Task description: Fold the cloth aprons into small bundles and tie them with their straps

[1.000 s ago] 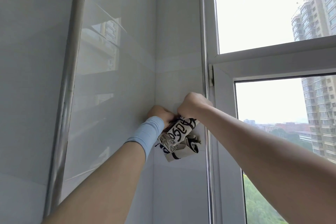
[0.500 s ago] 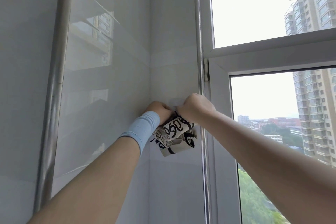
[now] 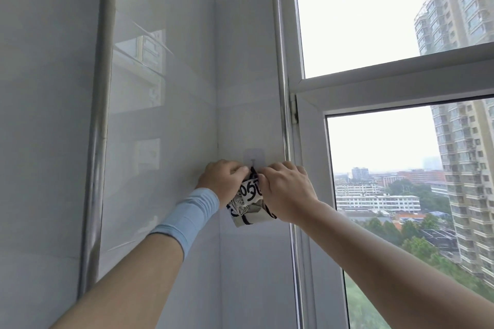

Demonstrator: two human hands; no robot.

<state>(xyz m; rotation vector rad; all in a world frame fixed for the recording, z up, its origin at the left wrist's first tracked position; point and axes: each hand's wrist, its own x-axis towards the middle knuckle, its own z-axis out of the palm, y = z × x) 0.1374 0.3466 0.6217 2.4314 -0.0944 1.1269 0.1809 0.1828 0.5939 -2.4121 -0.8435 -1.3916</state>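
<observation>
You face a white tiled wall (image 3: 165, 195) corner beside a window frame (image 3: 310, 195). Your left hand (image 3: 223, 181) makes a closed grip, fingertips pinching the black strap (image 3: 253, 172) at the top of the apron bundle (image 3: 247, 207). Your right hand (image 3: 287, 195) curls its grip round the bundle's right side. The bundle, cream with black print, sits against the wall between both hands, just below a clear adhesive hook (image 3: 253, 155). A pale blue sleeve (image 3: 187, 219) covers your left wrist.
</observation>
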